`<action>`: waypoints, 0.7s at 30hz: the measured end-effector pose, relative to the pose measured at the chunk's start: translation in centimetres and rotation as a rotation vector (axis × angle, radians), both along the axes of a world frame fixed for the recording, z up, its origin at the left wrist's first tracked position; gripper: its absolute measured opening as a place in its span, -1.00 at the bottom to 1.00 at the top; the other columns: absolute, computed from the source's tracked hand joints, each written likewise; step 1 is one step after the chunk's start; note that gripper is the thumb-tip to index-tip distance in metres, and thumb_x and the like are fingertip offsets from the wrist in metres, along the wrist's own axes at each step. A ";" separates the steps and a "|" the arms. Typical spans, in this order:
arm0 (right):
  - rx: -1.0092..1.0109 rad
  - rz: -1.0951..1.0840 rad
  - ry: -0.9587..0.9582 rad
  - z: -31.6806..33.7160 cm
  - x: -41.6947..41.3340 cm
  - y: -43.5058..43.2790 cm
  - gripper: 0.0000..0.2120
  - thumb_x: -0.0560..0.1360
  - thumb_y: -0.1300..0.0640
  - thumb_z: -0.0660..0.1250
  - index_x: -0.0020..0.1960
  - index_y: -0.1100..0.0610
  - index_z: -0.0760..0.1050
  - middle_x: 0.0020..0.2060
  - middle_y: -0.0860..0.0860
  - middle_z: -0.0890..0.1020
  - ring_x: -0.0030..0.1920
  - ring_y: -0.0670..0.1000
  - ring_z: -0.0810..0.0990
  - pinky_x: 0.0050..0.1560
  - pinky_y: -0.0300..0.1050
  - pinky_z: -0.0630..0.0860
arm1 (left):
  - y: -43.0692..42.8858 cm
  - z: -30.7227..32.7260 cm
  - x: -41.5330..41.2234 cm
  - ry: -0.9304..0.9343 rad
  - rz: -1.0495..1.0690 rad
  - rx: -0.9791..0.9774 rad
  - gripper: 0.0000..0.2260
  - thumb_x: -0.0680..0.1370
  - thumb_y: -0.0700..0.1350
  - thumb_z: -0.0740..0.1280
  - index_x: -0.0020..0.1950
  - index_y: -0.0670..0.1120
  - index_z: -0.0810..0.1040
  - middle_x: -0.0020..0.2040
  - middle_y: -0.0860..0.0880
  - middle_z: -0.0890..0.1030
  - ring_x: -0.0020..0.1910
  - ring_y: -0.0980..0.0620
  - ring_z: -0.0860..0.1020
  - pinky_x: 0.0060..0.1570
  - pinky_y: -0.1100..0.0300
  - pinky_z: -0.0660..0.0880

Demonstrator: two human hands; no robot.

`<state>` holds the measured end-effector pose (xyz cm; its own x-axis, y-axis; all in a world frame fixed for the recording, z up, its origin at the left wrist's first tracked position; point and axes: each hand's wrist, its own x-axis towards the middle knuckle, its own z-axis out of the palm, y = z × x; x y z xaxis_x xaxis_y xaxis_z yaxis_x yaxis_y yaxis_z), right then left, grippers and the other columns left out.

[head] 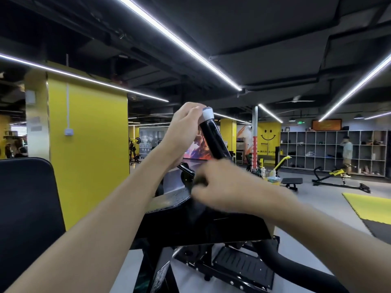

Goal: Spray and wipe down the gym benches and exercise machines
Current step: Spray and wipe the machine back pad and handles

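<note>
A black exercise machine fills the lower middle, with a worn black pad (203,225) and a slanted black handle bar (212,142) topped by a white end cap (207,114). My left hand (182,132) grips the top of the bar, fingers curled over the cap. My right hand (226,185) is motion-blurred at the foot of the bar. Its curled fingers hold what looks like a dark cloth (200,179) against the machine. A tall black back pad (25,208) stands at the left.
A yellow pillar (88,144) rises behind the back pad. Bottles and a tub (268,173) sit beside a low flat bench (291,181). Further right are a yellow-black machine (338,174), a yellow floor mat (372,206), and a person (347,153) by grey cubby shelves.
</note>
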<state>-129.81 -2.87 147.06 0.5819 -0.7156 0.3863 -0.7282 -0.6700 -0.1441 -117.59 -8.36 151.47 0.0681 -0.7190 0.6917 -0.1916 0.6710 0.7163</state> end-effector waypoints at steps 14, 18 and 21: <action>-0.755 0.084 -0.109 -3.0 -6.7 -6.1 -0.74 0.58 0.25 0.28 0.21 0.36 0.53 0.03 0.17 0.54 -0.11 0.16 0.58 -0.08 0.05 0.61 | 0.4 0.4 -1.4 0.096 -0.028 -0.033 -0.57 0.71 -0.05 0.01 0.12 -0.19 0.65 -0.07 -0.18 0.54 -0.16 -0.06 0.45 -0.24 0.08 0.40; -0.758 0.027 -0.262 -1.6 -7.0 -5.6 -0.68 0.57 0.30 0.31 0.29 0.38 0.51 0.11 0.19 0.54 -0.01 0.19 0.61 0.11 -0.10 0.53 | 0.4 0.4 -1.8 0.108 0.007 -0.048 -0.55 0.72 -0.04 -0.01 0.12 -0.21 0.64 -0.12 -0.13 0.56 -0.34 0.08 0.48 -0.39 0.22 0.40; -0.776 0.054 -0.340 0.4 -3.9 -5.8 -0.62 0.56 0.30 0.33 0.36 0.34 0.46 0.19 0.20 0.49 0.08 0.15 0.55 0.14 -0.26 0.33 | 0.4 0.5 -2.1 0.153 0.002 -0.055 -0.52 0.73 -0.06 -0.04 0.10 -0.23 0.65 -0.30 0.03 0.59 -0.45 0.18 0.47 -0.43 0.27 0.41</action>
<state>-133.68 -8.68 147.49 0.3708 -0.1503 0.9165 -0.6930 -0.7018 0.1653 -119.66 -7.96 151.94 0.1767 -0.6802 0.7114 -0.0842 0.7096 0.6995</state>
